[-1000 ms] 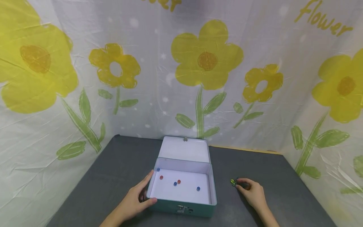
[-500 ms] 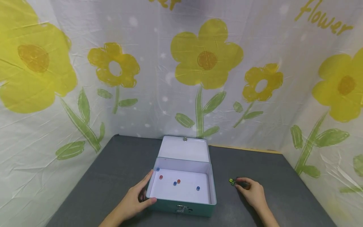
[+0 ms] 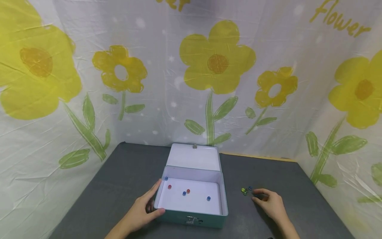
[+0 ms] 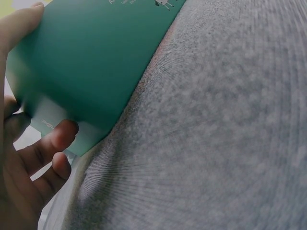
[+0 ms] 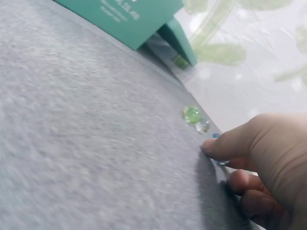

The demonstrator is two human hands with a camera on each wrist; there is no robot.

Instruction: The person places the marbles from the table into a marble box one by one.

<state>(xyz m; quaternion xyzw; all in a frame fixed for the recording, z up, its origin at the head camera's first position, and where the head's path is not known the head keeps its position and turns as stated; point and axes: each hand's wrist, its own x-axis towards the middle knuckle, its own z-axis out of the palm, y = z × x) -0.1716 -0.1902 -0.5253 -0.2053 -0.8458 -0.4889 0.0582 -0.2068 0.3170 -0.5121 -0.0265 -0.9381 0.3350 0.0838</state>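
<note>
A green tin box (image 3: 191, 219) with a white inside stands with its lid (image 3: 193, 157) tipped back. My left hand (image 3: 141, 207) holds its left side, the thumb at the front rim and the fingers along the side wall. In the left wrist view the curled fingers (image 4: 60, 136) lie close against the green wall. Several blue and red glass marbles (image 3: 208, 198) lie inside. To the right of the box, my right hand (image 3: 270, 202) hovers low, with a gap between thumb and index finger. Just beyond its fingertips is a blue marble (image 3: 250, 188), beside green marbles (image 3: 243, 190).
A dark grey cloth-covered table (image 3: 134, 169) lies under everything. White flower-printed curtains (image 3: 164, 99) hang at its back and sides. A yellow strip (image 3: 259, 157) runs along the back right edge.
My right hand has drawn slightly right, away from the small group of marbles, and the blue marble at its fingertips now shows. The left hand and the box stay put.
</note>
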